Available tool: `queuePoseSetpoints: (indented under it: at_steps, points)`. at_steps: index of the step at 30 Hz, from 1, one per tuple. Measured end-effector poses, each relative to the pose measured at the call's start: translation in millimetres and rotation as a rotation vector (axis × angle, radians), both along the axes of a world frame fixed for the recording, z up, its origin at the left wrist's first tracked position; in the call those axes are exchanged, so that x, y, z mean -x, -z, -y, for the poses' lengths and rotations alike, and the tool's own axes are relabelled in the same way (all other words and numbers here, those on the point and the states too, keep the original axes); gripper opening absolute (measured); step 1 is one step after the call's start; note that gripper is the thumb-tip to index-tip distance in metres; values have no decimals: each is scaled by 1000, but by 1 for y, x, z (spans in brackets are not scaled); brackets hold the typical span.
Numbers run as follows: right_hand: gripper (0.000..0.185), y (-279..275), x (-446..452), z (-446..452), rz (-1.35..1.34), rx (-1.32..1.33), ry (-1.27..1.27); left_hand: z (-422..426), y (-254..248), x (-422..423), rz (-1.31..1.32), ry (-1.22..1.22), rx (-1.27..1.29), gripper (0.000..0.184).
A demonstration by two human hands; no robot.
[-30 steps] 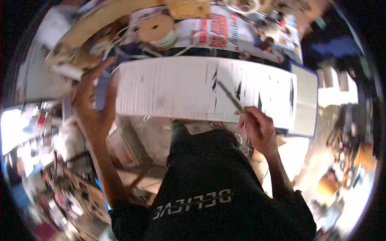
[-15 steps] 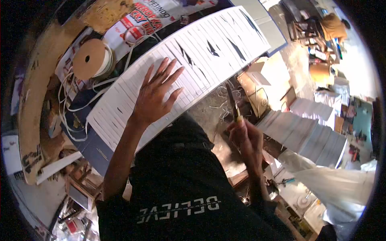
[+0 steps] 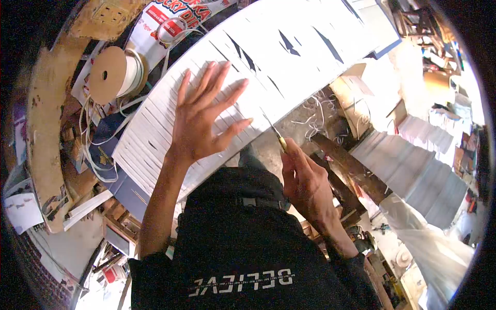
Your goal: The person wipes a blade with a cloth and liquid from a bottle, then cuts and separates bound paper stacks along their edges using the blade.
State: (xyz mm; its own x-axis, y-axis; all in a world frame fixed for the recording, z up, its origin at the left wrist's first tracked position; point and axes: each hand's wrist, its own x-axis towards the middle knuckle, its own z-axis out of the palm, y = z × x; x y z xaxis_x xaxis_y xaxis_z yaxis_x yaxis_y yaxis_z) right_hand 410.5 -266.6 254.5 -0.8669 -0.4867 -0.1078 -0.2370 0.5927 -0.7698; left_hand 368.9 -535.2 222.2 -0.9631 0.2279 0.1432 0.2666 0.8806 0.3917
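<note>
A long white row of packed paper blocks (image 3: 305,77), with narrow lines and dark gaps between them, stretches across in front of me. Dark blue boards show at its near left end and its far right end. My left hand (image 3: 204,116) lies flat on the row, fingers spread. In my right hand (image 3: 305,178) is a knife (image 3: 282,144) with a yellowish handle, gripped in closed fingers. Its thin blade points up and left, with the tip at the row's near edge, right of my left thumb. Whether the blade touches the paper I cannot tell.
A spool of white strap (image 3: 111,75) with loose coils stands left of the row. Behind it lies a printed white sack (image 3: 178,20). Strap scraps (image 3: 320,106) litter the floor. Stacked sheets (image 3: 413,170) and clear plastic (image 3: 429,243) are at right.
My right hand has brought the knife left and up to the row's near edge. My left hand stays flat on the row. The whole view has shifted slightly.
</note>
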Motion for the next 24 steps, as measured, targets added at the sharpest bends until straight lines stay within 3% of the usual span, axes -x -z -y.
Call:
queuePoseSetpoints:
  at_steps: [4, 9, 24]
  points:
    - [64, -1, 10, 13, 74, 50, -48, 0, 3, 1, 9, -9, -28, 55]
    - [69, 3, 10, 16, 108, -74, -95, 0, 1, 1, 20, -19, -20, 55]
    - [64, -10, 21, 25, 137, -268, -151, 2, 6, 0, 15, -28, -45, 53]
